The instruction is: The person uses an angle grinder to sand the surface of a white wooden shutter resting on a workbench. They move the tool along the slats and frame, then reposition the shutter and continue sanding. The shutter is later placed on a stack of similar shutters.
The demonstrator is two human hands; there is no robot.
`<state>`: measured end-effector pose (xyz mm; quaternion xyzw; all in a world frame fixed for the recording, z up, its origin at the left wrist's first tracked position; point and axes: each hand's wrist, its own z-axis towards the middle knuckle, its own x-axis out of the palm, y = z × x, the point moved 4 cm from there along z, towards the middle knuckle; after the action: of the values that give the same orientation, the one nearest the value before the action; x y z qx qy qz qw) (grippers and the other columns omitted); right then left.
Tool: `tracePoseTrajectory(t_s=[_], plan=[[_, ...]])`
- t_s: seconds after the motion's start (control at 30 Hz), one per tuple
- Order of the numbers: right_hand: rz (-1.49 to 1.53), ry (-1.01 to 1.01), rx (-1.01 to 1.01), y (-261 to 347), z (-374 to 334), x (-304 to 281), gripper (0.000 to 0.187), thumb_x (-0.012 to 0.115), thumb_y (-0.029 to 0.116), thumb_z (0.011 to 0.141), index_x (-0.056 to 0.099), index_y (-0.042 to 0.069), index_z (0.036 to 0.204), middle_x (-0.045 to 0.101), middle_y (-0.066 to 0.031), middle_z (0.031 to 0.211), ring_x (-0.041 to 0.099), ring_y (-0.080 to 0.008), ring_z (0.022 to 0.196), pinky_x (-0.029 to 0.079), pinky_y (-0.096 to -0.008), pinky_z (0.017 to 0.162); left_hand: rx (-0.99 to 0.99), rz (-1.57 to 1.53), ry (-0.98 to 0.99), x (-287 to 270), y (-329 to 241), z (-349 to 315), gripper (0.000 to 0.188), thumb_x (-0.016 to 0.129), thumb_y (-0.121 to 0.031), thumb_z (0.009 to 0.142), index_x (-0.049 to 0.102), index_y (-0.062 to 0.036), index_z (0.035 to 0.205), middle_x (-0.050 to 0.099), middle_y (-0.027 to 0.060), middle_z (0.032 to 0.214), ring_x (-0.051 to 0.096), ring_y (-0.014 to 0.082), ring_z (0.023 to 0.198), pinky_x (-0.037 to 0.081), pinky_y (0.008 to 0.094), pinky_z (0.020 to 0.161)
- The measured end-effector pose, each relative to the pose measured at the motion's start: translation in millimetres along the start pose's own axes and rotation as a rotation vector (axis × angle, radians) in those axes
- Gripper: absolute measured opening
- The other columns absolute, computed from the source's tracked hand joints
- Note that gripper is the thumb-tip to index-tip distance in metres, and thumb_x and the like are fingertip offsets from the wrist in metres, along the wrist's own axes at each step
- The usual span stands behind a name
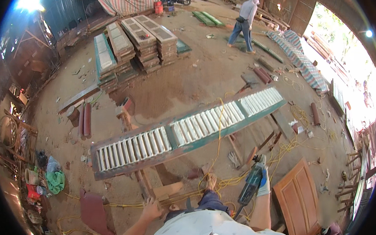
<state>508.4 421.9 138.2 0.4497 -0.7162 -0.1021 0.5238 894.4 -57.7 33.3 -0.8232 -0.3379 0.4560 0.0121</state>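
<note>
A long louvered shutter (167,138) with pale slats and a worn green and brown frame lies slanting across wooden supports in front of me. At its near right side, my right hand (264,183), in a whitish-blue glove, is closed around a dark green angle grinder (251,183). The grinder's head points away from me, clear of the shutter. My left hand (151,208) is bare, with its fingers apart and nothing in them. It is low in front of me, nearest to a wooden trestle leg (142,183) and a light board piece (167,190).
Yellow cords (231,180) tangle around my feet. A brown panelled door (299,200) leans at the right; a loose glove (233,159) lies under the shutter. Stacked shutters (139,35) stand at the far left. Another person (245,22) walks at the back.
</note>
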Motion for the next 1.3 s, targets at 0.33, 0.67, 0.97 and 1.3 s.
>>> tracePoseTrajectory(t_s=[0.33, 0.67, 0.97, 1.3], plan=[[-0.161, 0.143, 0.148, 72, 100, -29, 0.068, 0.086, 0.043, 0.088, 0.063, 0.0, 0.136, 0.076, -0.0213, 0.113, 0.077, -0.0422, 0.096, 0.066, -0.058, 0.083, 0.029, 0.256, 0.357, -4, -61, 76, 0.081, 0.071, -0.062, 0.093, 0.06, -0.0097, 0.153, 0.052, 0.0236, 0.159, 0.039, 0.0517, 0.152, 0.033, 0.069, 0.123], [-0.53, 0.117, 0.122, 116, 200, 41, 0.054, 0.087, 0.012, 0.088, 0.06, -0.001, 0.133, 0.073, -0.0157, 0.122, 0.075, -0.0229, 0.102, 0.065, -0.0405, 0.088, -0.118, -0.496, 0.175, -24, -206, 162, 0.06, 0.064, -0.049, 0.105, 0.069, -0.0026, 0.143, 0.074, 0.0196, 0.136, 0.07, 0.0337, 0.127, 0.053, 0.0408, 0.11], [-1.317, 0.179, -0.051, 36, 231, 100, 0.084, 0.099, 0.035, 0.074, 0.061, 0.006, 0.143, 0.077, -0.0103, 0.123, 0.074, -0.0223, 0.109, 0.059, -0.0393, 0.097, 0.287, -1.225, 0.417, -33, -396, 217, 0.061, 0.059, -0.05, 0.111, 0.057, -0.0079, 0.154, 0.062, 0.0105, 0.15, 0.059, 0.0229, 0.139, 0.046, 0.0412, 0.116], [-1.82, 0.527, 0.009, -116, 199, 200, 0.092, 0.084, 0.059, 0.079, 0.053, 0.019, 0.155, 0.078, -0.017, 0.123, 0.077, -0.0395, 0.106, 0.059, -0.0505, 0.089, -0.095, -2.227, 0.214, -55, -339, 217, 0.065, 0.057, -0.06, 0.11, 0.056, -0.0113, 0.152, 0.065, 0.0047, 0.15, 0.062, 0.0194, 0.139, 0.048, 0.0428, 0.118]])
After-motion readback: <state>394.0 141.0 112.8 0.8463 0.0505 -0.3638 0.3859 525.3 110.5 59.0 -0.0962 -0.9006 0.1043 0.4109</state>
